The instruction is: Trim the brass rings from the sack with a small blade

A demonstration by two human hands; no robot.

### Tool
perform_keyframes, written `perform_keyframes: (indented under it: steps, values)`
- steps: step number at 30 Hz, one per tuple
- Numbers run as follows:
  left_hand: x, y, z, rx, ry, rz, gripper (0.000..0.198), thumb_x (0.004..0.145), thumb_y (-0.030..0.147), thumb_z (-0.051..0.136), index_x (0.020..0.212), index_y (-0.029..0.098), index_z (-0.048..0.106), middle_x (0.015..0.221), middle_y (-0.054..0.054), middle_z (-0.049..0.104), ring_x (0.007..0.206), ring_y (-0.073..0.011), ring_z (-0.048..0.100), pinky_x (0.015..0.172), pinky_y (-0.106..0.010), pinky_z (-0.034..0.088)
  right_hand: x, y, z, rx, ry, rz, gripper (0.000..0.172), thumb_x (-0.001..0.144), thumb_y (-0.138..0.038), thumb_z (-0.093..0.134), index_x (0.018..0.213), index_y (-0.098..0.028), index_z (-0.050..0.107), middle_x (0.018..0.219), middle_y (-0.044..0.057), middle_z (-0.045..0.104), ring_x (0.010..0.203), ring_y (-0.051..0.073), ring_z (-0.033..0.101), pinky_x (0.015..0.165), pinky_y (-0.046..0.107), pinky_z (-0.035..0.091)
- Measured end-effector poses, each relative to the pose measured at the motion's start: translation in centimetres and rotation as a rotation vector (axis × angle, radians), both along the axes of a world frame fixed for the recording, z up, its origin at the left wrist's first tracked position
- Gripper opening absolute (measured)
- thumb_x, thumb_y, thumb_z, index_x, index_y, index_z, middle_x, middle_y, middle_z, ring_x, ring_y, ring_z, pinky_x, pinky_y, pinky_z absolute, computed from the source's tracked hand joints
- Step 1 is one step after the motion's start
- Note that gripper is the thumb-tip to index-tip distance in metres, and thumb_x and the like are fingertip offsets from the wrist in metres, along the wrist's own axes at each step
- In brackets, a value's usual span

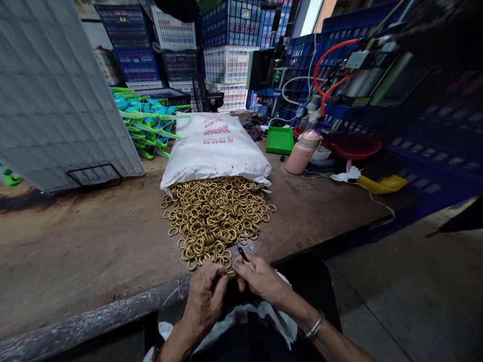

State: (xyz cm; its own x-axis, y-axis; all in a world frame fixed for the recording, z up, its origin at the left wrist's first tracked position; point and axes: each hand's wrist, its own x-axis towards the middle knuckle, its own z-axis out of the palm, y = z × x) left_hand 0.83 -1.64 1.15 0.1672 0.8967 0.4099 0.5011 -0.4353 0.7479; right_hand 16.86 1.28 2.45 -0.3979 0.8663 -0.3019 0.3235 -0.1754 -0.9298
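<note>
A heap of several gold-coloured rings (216, 217) spills from the open mouth of a white sack (217, 146) lying on the brown workbench (84, 249). Both hands meet at the bench's front edge, just below the heap. My left hand (203, 301) is closed, fingers pinching a gold ring (231, 274) between the two hands. My right hand (261, 282) is closed on a thin dark tool (243, 255) that points up towards the heap. A bracelet is on my right wrist. A white bag (276, 319) lies in my lap.
A pink bottle (304, 151), a green tray (280, 140) and a red bowl (355, 146) stand at the bench's back right. Teal plastic parts (148, 122) pile behind a grey panel (50, 90) on the left. Stacked crates (230, 48) and a machine with red hoses (333, 63) fill the background.
</note>
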Motion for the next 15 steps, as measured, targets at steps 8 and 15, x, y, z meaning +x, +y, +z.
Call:
perform_keyframes:
  steps: [8, 15]
  values:
    - [0.9, -0.4, -0.8, -0.378, -0.258, -0.03, 0.014, 0.08, 0.026, 0.047, 0.071, 0.017, 0.055, 0.062, 0.0, 0.053, 0.058, -0.0129, 0.048, 0.055, -0.023, 0.036, -1.2, -0.4, 0.0, 0.112, -0.101, -0.035, 0.031, 0.078, -0.044, 0.047, 0.064, -0.016, 0.048, 0.055, -0.005, 0.043, 0.054, 0.008, 0.037, 0.049, 0.018, 0.028]
    - [1.9, -1.0, 0.3, -0.886, -0.748, -0.109, 0.029, 0.076, 0.047, 0.052, 0.076, 0.019, 0.045, 0.044, 0.01, 0.037, 0.036, -0.0048, 0.022, 0.037, -0.018, 0.016, -0.8, -0.6, -0.1, -0.024, 0.087, -0.035, 0.029, 0.079, -0.042, 0.048, 0.067, -0.016, 0.05, 0.058, -0.004, 0.046, 0.055, 0.008, 0.04, 0.05, 0.018, 0.031]
